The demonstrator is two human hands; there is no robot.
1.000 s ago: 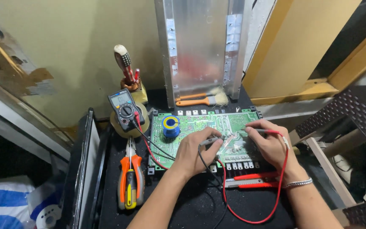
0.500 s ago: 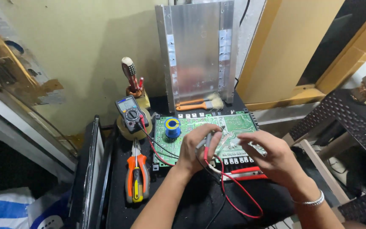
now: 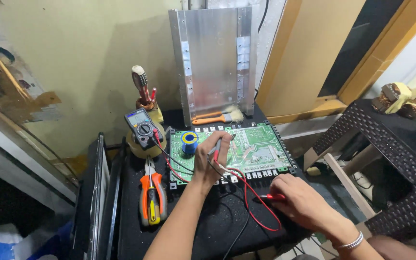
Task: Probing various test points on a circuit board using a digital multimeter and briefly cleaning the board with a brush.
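A green circuit board (image 3: 258, 147) lies on a black work surface (image 3: 217, 221). My left hand (image 3: 211, 159) is closed around a test probe with a red tip, held over the board's left half. My right hand (image 3: 304, 202) rests on the surface in front of the board, gripping the red probe (image 3: 271, 197). Red and black leads (image 3: 251, 204) run from the probes to a multimeter (image 3: 141, 127) propped at the back left. A blue solder spool (image 3: 189, 142) stands on the board's left end.
Orange-handled pliers (image 3: 152, 197) lie left of the board. A cup with a screwdriver (image 3: 143, 91) stands behind the multimeter. An orange brush (image 3: 217, 117) lies before an upright metal panel (image 3: 215, 58). A dark wicker table (image 3: 400, 159) is at right.
My right hand has drawn back off the board with the red probe and come down to the surface in front. My left hand stays over the board. The view has shifted slightly.
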